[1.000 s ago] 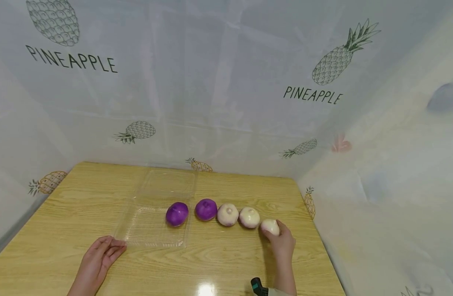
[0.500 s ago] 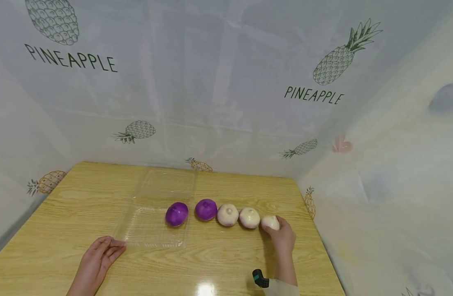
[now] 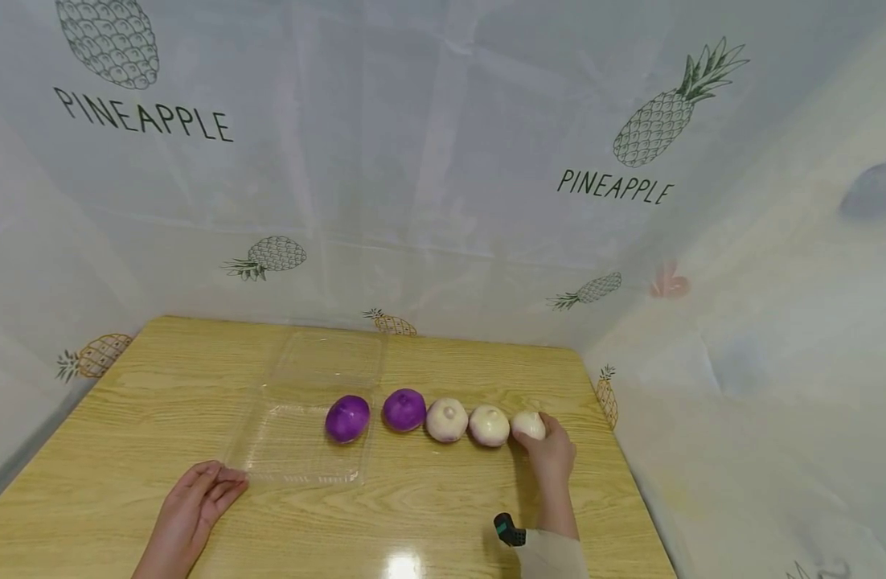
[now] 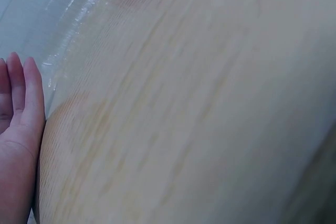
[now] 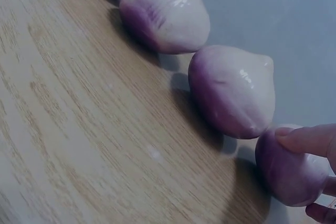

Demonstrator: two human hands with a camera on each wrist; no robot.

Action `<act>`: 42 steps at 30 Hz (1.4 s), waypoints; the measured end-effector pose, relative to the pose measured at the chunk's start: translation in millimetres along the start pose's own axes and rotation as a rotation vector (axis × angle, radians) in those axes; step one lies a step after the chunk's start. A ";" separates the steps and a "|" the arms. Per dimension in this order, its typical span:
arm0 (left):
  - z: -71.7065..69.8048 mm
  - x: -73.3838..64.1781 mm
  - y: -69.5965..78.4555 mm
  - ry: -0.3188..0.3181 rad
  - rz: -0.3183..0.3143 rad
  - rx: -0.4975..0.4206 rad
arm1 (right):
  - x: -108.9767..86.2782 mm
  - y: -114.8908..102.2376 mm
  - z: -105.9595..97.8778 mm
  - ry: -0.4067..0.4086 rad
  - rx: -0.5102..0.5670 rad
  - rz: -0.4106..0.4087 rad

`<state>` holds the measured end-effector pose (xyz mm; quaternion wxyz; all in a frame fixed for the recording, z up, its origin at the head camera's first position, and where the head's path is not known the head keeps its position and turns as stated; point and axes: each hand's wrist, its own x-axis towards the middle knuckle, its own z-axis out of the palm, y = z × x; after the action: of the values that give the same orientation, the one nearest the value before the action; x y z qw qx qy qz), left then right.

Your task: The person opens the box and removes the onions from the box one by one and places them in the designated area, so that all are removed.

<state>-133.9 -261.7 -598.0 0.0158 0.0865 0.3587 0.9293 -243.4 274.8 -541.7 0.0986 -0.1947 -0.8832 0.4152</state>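
Note:
My right hand (image 3: 554, 457) grips the rightmost white-and-purple turnip (image 3: 528, 425), its thumb and fingers round the sides. In the right wrist view, this turnip (image 5: 291, 169) sits close beside another white-topped turnip (image 5: 233, 90). Two more turnips continue the row, one white-topped (image 3: 446, 420) and one purple (image 3: 404, 409). A clear plastic clamshell box (image 3: 291, 438) lies unfolded on the left, with a purple turnip (image 3: 346, 418) in its near half. At the box's near left corner rests my left hand (image 3: 190, 511), fingers extended against the edge; its thumb is hidden in the left wrist view.
The wooden table (image 3: 320, 531) ends at a pineapple-print cloth (image 3: 443, 201) along the back and sides. The box's transparent lid half (image 3: 330, 354) stretches toward the back edge. A dark device (image 3: 508, 529) is worn at the right wrist.
My right hand has moved slightly away from me, pushing the end turnip back nearer in line with the row. The left hand and the box have stayed put.

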 end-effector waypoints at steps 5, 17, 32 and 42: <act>-1.0 0.1 0.7 0.005 -0.006 0.007 | 3.3 -2.3 1.5 -0.003 -0.009 0.004; 3.1 1.1 -1.7 -0.020 0.009 -0.058 | 1.5 -6.2 0.0 -0.016 0.022 -0.027; 0.9 0.1 -1.5 -0.010 0.005 -0.042 | -1.1 -5.7 -6.5 -0.039 0.068 0.020; 2.1 -0.1 -1.3 -0.011 0.001 -0.036 | -6.8 -21.3 -15.3 -0.062 0.110 -0.033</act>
<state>-133.5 -259.4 -597.3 0.0190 0.0917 0.3416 0.9352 -237.7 270.2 -515.6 0.0885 -0.1616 -0.8646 0.4674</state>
